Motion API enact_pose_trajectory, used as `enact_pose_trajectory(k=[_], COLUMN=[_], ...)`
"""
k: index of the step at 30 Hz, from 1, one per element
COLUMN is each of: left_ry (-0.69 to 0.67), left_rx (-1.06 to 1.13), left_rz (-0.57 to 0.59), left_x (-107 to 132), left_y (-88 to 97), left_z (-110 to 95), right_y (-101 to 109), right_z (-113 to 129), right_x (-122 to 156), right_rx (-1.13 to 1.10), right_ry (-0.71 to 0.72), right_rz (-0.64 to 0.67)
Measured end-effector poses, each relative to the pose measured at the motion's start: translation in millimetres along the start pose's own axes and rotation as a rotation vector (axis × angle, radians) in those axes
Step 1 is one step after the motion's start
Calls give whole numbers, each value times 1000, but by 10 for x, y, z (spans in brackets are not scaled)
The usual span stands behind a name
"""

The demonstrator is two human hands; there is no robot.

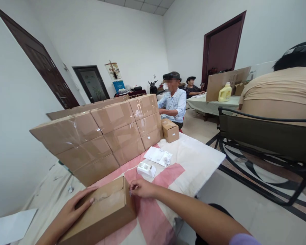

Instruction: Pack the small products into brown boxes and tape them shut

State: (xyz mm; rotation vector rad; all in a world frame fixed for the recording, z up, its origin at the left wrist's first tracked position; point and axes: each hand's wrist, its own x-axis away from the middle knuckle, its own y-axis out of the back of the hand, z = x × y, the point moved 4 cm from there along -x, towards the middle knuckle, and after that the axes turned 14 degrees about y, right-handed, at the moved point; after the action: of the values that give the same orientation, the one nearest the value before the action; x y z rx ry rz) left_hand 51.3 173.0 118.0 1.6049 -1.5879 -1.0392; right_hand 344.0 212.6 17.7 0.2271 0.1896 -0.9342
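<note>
A closed cardboard box [105,207] lies on the cloth-covered table in front of me. My left hand [78,207] rests on its top and left side, fingers stretched out. Clear tape, crumpled in places, runs along the top seam. At the box's right end, my right hand [141,189] has thumb and fingers pinched on a small shiny bit of clear tape [131,192], partly hidden by the fingers. Just beyond that hand stands a white tape dispenser [146,169]. Behind it lies a white printed sheet [158,156] with a crumpled scrap on it.
A wall of stacked, taped cardboard boxes [109,136] stands along the table's far side, with a smaller box [170,131] at its right end. White paper [12,226] lies at left. One person [173,102] sits beyond the boxes; another [283,92] sits at right on a dark-framed seat.
</note>
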Motion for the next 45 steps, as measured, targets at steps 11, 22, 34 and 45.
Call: enact_pose_trajectory(k=[11, 22, 34, 45], left_ry=[-46, -42, 60, -10], left_rx=[4, 3, -1, 81], left_rz=[-2, 1, 61, 23], left_x=[-50, -60, -98, -125], left_y=[-44, -35, -86, -88], left_z=[83, 98, 276, 163], right_y=[7, 9, 172, -68], right_z=[-66, -57, 357, 596], right_x=[9, 57, 260, 339], right_rx=[20, 90, 243, 167], right_ry=[30, 36, -75, 1], right_rz=[25, 26, 217, 231])
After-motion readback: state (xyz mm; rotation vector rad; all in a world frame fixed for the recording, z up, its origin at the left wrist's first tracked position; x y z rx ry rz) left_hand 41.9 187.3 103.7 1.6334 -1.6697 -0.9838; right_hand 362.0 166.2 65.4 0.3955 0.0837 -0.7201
